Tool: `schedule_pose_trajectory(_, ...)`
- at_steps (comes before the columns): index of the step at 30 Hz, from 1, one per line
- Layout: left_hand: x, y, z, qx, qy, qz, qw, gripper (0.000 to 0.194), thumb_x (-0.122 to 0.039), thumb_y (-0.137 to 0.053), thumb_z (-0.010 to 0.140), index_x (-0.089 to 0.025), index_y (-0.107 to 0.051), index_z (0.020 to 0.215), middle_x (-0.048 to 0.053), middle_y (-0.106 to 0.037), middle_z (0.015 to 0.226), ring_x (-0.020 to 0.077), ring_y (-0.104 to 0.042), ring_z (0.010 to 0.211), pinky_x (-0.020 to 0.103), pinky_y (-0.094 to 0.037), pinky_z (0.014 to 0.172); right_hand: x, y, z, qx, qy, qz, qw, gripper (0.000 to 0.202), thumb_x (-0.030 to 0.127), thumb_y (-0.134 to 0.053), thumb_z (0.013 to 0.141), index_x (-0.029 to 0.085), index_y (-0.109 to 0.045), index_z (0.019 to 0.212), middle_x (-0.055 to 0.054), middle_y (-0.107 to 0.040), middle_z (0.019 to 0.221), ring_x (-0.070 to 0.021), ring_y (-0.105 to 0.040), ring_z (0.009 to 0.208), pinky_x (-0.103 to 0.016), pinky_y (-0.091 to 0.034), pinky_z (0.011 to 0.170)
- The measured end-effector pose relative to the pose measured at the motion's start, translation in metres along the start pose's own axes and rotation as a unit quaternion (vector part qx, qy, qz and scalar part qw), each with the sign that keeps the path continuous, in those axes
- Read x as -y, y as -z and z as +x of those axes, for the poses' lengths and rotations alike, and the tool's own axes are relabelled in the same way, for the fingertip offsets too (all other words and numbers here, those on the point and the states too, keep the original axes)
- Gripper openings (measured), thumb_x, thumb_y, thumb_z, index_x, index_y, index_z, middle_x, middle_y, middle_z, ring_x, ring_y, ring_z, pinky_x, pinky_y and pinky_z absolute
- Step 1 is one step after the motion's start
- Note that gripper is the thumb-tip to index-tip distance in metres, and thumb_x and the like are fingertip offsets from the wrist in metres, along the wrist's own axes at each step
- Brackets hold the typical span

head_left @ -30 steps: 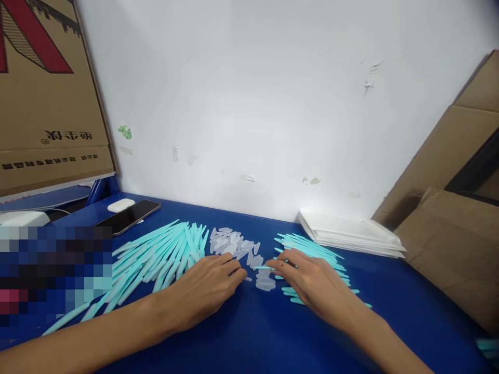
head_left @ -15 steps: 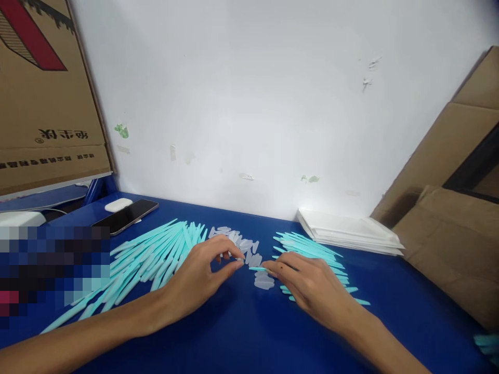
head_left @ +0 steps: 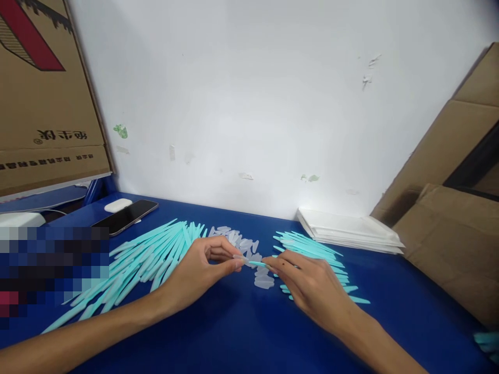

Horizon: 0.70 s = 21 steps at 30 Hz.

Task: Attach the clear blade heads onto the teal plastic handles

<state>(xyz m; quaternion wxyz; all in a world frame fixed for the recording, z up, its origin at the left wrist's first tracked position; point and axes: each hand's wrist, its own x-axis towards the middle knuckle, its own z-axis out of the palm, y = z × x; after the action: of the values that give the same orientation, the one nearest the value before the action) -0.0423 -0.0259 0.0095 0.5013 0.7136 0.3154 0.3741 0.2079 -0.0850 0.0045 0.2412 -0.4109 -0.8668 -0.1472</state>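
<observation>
My left hand [head_left: 202, 265] is closed, pinching a small translucent cap [head_left: 242, 258] between thumb and forefinger. In the fingers of my right hand [head_left: 307, 275] is a slim turquoise stick, shaped like an eyebrow razor [head_left: 256, 263]. Its tip points left and meets or nearly meets the cap; I cannot tell whether it is inside. Loose translucent caps [head_left: 264, 282] lie below and behind the fingertips. Under and beyond my right hand lies a row of turquoise razors [head_left: 307, 243]. Left of my left hand spreads a larger pile of razors with pale, capped-looking ends [head_left: 156, 254].
A phone [head_left: 127, 217] and a white case [head_left: 118, 205] rest at the back left of the blue table [head_left: 234, 332]. White flat sheets [head_left: 351, 231] are stacked at the back right. Cardboard boxes [head_left: 448, 249] flank the table, before a white wall [head_left: 241, 104].
My left fingers have come into a firmer pinch, with the cap now showing. The razor in my right hand has risen slightly, and its tip now lines up close to the cap.
</observation>
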Motion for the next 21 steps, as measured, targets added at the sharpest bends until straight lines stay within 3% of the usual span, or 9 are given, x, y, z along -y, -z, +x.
schedule_pose_trajectory(5, 0.000, -0.001, -0.001, 0.004, 0.028, -0.016, 0.999, 0.025, -0.041, -0.074, 0.088, -0.016, -0.071, 0.090, 0.005, -0.076, 0.081, 0.0170, -0.072, 0.077, 0.021, -0.048, 0.056, 0.001, 0.000, -0.001, -0.022, -0.010, 0.006, 1.000, 0.030, 0.014, -0.041, 0.106, 0.020, -0.063, 0.125, -0.003, -0.067, 0.087, -0.0143, -0.059, 0.069, -0.026, -0.038, 0.056)
schedule_pose_trajectory(9, 0.000, -0.002, -0.004, 0.019, 0.044, -0.014, 0.999, 0.029, -0.045, -0.074, 0.088, -0.016, -0.070, 0.092, 0.005, -0.075, 0.078, 0.0176, -0.072, 0.073, 0.019, -0.041, 0.049, 0.002, -0.003, 0.000, -0.019, 0.006, 0.010, 1.000, 0.029, 0.014, -0.043, 0.106, 0.020, -0.062, 0.126, -0.003, -0.066, 0.088, -0.0140, -0.058, 0.068, -0.026, -0.037, 0.055)
schedule_pose_trajectory(15, -0.001, -0.006, -0.010, 0.042, 0.017, 0.081, 0.996, 0.028, -0.045, -0.070, 0.090, -0.018, -0.073, 0.090, 0.003, -0.073, 0.077, 0.0152, -0.069, 0.068, 0.023, -0.050, 0.059, 0.011, -0.006, -0.001, -0.032, 0.035, 0.008, 0.999, 0.038, 0.016, -0.046, 0.106, 0.021, -0.049, 0.143, 0.000, -0.066, 0.086, -0.0138, -0.060, 0.069, -0.026, -0.040, 0.056)
schedule_pose_trajectory(21, -0.003, -0.007, -0.012, 0.053, 0.003, 0.144, 0.988, 0.030, -0.047, -0.067, 0.091, -0.018, -0.074, 0.089, 0.000, -0.067, 0.063, 0.0123, -0.060, 0.055, 0.022, -0.045, 0.052, 0.015, -0.006, -0.007, -0.006, 0.036, 0.024, 0.999, 0.053, 0.001, -0.037, 0.098, 0.023, -0.045, 0.145, -0.003, -0.067, 0.091, -0.0148, -0.062, 0.072, -0.025, -0.044, 0.058)
